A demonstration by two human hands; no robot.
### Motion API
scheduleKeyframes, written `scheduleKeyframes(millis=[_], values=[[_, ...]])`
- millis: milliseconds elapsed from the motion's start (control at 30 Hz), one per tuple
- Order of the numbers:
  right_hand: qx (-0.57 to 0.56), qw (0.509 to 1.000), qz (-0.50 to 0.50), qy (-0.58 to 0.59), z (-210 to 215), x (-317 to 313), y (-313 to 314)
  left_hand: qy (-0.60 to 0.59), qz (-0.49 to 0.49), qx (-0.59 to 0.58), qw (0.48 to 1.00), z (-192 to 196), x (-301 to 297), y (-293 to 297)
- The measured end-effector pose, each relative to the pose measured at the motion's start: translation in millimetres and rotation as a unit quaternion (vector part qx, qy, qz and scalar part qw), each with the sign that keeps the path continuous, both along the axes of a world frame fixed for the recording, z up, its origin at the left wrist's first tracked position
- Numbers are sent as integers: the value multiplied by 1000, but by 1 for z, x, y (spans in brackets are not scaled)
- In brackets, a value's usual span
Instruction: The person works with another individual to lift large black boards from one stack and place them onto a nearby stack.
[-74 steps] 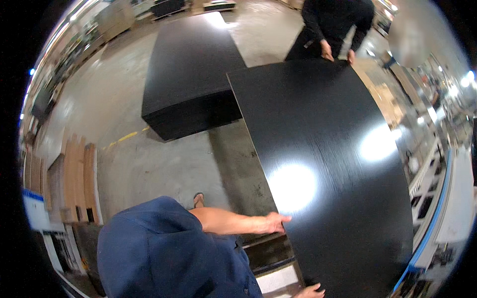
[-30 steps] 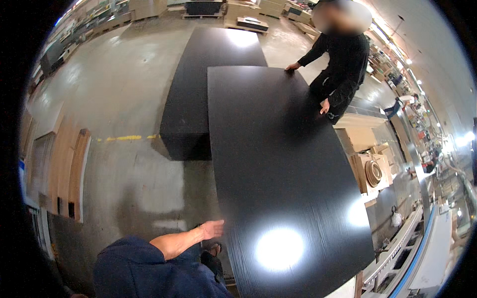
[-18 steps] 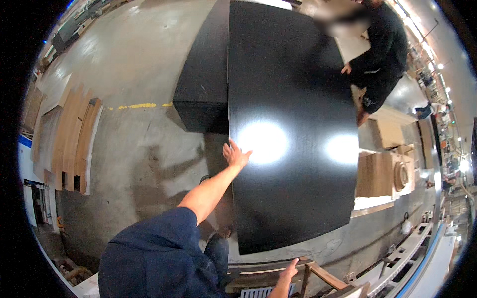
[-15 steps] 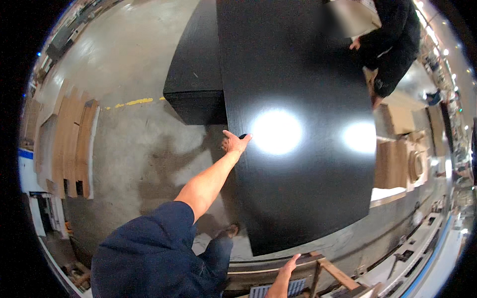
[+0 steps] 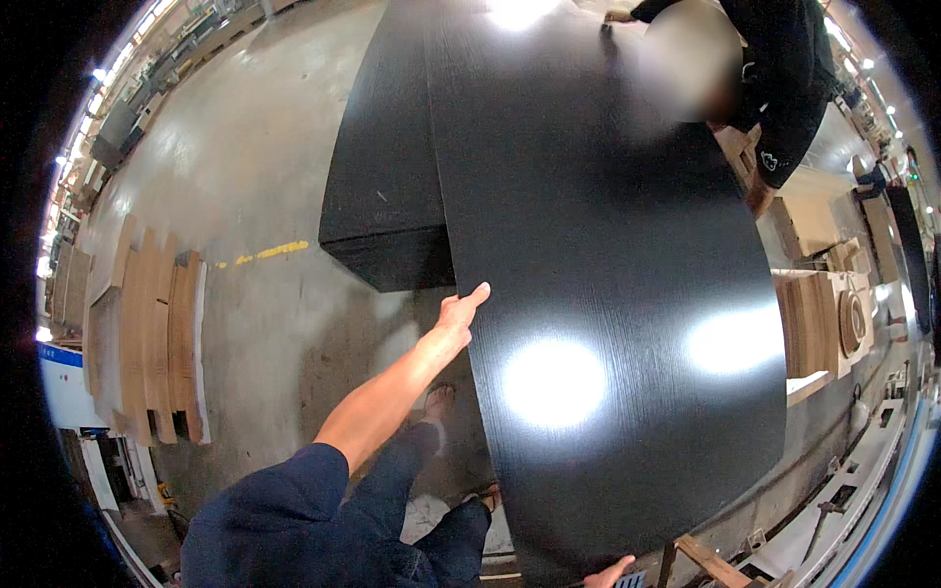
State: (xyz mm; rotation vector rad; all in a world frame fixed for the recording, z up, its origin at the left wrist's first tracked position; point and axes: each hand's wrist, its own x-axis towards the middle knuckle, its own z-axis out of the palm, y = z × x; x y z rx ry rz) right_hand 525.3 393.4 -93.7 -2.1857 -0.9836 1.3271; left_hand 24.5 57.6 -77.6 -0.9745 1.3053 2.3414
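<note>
Concrete workshop floor (image 5: pixel 245 323). Right hand (image 5: pixel 608 571) under near corner of black panel (image 5: pixel 608 294), fingers hidden, grip indeterminate. Left hand (image 5: pixel 459 312) flat, fingers extended along left edge, steadying. Co-worker (image 5: pixel 774 88) supporting far end above black stack (image 5: pixel 382 176).

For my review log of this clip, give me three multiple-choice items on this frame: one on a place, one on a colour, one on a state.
1. Where is the left hand?
A. On the long left edge of the large panel
B. On the floor
C. On the pale boards

2. What colour is the large panel?
A. White
B. Black
C. Yellow

3. How is the panel held?
A. Lying alone on the floor
B. Leaning on a wall
C. Held off the floor by the wearer and another person at the far end

Answers: 1 A, fingers lie on that edge; 2 B, glossy black with light glare; 3 C, the right hand grips the near end, feet and floor show below.
</note>
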Motion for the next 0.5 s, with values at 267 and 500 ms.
scheduleKeyframes(millis=[267, 500], values=[[-46, 993, -29, 108, 50, -29, -38, 23, -26, -31, 999, -16, -48, -41], [-86, 984, -9, 157, 48, -58, -58, 32, -25, -37, 998, -16, -68, -54]])
